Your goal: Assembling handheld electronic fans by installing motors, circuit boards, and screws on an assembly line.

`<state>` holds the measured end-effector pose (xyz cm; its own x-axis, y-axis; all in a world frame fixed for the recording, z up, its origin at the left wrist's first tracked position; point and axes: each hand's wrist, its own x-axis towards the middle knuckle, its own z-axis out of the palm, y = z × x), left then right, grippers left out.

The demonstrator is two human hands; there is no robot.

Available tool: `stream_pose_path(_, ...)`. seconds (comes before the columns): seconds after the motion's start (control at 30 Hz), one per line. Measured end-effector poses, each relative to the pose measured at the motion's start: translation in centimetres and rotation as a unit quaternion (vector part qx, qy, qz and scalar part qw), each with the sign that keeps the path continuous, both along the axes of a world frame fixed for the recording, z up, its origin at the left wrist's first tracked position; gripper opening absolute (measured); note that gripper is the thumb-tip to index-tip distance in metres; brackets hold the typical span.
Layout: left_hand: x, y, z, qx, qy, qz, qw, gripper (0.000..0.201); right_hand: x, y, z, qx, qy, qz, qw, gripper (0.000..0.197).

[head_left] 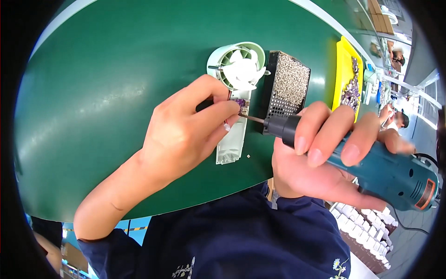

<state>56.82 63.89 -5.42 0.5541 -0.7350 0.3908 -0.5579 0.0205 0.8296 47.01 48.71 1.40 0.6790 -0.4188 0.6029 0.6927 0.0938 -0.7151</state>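
A handheld fan [231,142] lies on the table with its pale casing open. Its round light-green head with white blades [242,70] points away from me. Bent around the fan's neck, the fingers of my left hand [179,123] are closed on it beside a small purple circuit board [239,102]. Wrapped in my right hand [325,151] is a teal electric screwdriver [392,174] with a black nose. Its thin bit reaches left to the lower edge of the board, close to my left fingertips. The exact contact at the bit's tip is too small to tell.
Right of the fan stands a black box [270,69] heaped with small screws. Beyond it is a yellow tray [341,53] holding small purple boards. A tiny pale piece [248,156] lies near the handle. Other people work at the far right; stacked white parts [362,228] stand below.
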Motion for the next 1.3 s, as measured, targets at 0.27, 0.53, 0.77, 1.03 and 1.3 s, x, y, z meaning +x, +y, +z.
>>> stream_pose_path(0.27, 0.2, -0.2, 0.0, 0.0, 0.002, -0.018, 1.0, 0.02, 0.5, -0.4, -0.4, -0.01, -0.02, 0.013, 1.0, 0.075)
stream_pose_path(0.53, 0.2, -0.4, 0.1, 0.0, -0.002, -0.02, 1.0, 0.019, 0.4, -1.3, -0.3, -0.019, -0.008, 0.031, 0.999, 0.073)
stream_pose_path(0.77, 0.2, -0.5, -0.1, -0.018, -0.007, -0.01, 1.0, 0.022, -0.1, -1.8, 0.6, -0.082, 0.061, 0.109, 0.989, 0.07)
stream_pose_path(1.03, 0.0, -0.4, 0.0, 0.001, 0.008, 0.002, 1.0, 0.026, -0.7, -1.2, 0.5, -0.081, 0.054, 0.053, 0.994, 0.073)
stream_pose_path(1.3, 0.1, -0.3, -0.1, -0.002, 0.013, -0.005, 1.0, 0.026, -0.3, -0.4, -0.3, -0.068, 0.041, 0.031, 0.996, 0.079)
